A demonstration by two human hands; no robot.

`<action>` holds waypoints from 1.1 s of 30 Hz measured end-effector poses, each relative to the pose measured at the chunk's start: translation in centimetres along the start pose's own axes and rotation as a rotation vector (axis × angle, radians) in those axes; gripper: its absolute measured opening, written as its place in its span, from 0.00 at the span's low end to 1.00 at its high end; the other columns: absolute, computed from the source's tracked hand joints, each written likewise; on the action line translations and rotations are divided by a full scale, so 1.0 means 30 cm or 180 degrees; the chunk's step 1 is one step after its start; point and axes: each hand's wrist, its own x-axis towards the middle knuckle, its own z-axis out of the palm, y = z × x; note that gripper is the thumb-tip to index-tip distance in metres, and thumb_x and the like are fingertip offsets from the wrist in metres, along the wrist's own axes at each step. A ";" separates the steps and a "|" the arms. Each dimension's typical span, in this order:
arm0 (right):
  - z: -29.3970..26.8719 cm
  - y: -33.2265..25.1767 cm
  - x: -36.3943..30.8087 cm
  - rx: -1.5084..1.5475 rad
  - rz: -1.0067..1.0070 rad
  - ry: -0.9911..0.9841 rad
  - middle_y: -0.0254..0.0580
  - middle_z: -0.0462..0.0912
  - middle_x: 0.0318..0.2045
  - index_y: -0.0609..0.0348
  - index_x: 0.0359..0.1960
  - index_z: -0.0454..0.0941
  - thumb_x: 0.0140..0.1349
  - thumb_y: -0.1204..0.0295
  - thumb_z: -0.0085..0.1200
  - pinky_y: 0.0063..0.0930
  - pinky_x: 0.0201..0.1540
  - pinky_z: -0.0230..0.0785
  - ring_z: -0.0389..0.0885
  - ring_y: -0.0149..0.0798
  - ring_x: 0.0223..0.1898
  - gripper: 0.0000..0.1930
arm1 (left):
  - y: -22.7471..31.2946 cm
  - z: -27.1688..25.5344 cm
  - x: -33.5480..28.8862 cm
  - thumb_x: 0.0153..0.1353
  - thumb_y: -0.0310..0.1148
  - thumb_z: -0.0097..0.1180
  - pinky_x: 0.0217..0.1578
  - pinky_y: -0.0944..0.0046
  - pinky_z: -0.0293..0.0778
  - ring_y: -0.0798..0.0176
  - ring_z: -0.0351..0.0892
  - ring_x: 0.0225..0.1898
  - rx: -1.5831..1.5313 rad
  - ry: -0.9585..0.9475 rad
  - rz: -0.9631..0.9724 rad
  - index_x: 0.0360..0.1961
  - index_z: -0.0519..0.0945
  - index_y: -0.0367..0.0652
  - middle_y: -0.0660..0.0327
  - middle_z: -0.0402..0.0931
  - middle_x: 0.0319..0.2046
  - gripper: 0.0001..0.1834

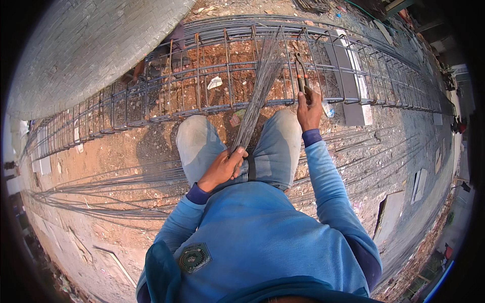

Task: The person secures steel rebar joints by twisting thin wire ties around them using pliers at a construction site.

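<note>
My left hand (222,169) is closed round the lower end of a bundle of thin tie wire (252,113). The bundle slants up between my knees, and its loose ends fan out over a long rebar cage (227,65). In my right hand (309,108) is a pair of pincers (301,76) with orange on the handles. Their head points away from me, over the cage's bars, and the jaws are too small to tell whether they touch any bar. My right hand is just beside the near edge of the cage.
A grey board or block (348,76) lies beneath the cage at the right. Loose steel rods (116,189) stretch along the ground behind my knees. A large pale woven sheet (96,50) covers the upper left, partly hiding another person (178,48) beyond the cage.
</note>
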 end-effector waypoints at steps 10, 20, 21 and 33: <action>-0.114 -0.376 -0.434 0.0832 -0.0413 -0.1031 0.44 0.76 0.34 0.64 0.39 0.79 0.53 0.73 0.63 0.32 0.43 0.70 0.76 0.41 0.39 0.12 | 0.211 0.071 0.225 0.65 0.67 0.31 0.23 0.67 0.72 0.68 0.73 0.25 -0.0903 -0.0250 -0.0412 0.40 0.74 0.38 0.61 0.73 0.29 0.38; -0.145 -0.345 -0.389 0.0996 -0.0118 -0.1491 0.46 0.78 0.36 0.66 0.37 0.81 0.56 0.75 0.61 0.29 0.42 0.69 0.78 0.38 0.39 0.10 | 0.169 0.102 0.277 0.64 0.67 0.34 0.31 0.65 0.74 0.67 0.75 0.34 -0.0686 -0.0136 -0.0575 0.48 0.71 0.40 0.59 0.72 0.35 0.37; -0.140 -0.343 -0.389 0.0998 -0.0101 -0.1495 0.46 0.78 0.36 0.66 0.37 0.81 0.56 0.75 0.61 0.29 0.42 0.69 0.78 0.38 0.39 0.10 | 0.166 0.103 0.277 0.64 0.67 0.34 0.31 0.65 0.74 0.67 0.75 0.34 -0.0687 -0.0134 -0.0592 0.48 0.71 0.40 0.59 0.72 0.35 0.37; -0.132 -0.285 -0.403 0.1974 0.0996 -0.1411 0.33 0.74 0.29 0.65 0.30 0.75 0.61 0.78 0.50 0.21 0.40 0.64 0.70 0.24 0.34 0.03 | 0.172 0.059 0.244 0.64 0.68 0.33 0.18 0.66 0.70 0.68 0.72 0.17 -0.0905 -0.0389 -0.0342 0.37 0.75 0.42 0.64 0.72 0.21 0.37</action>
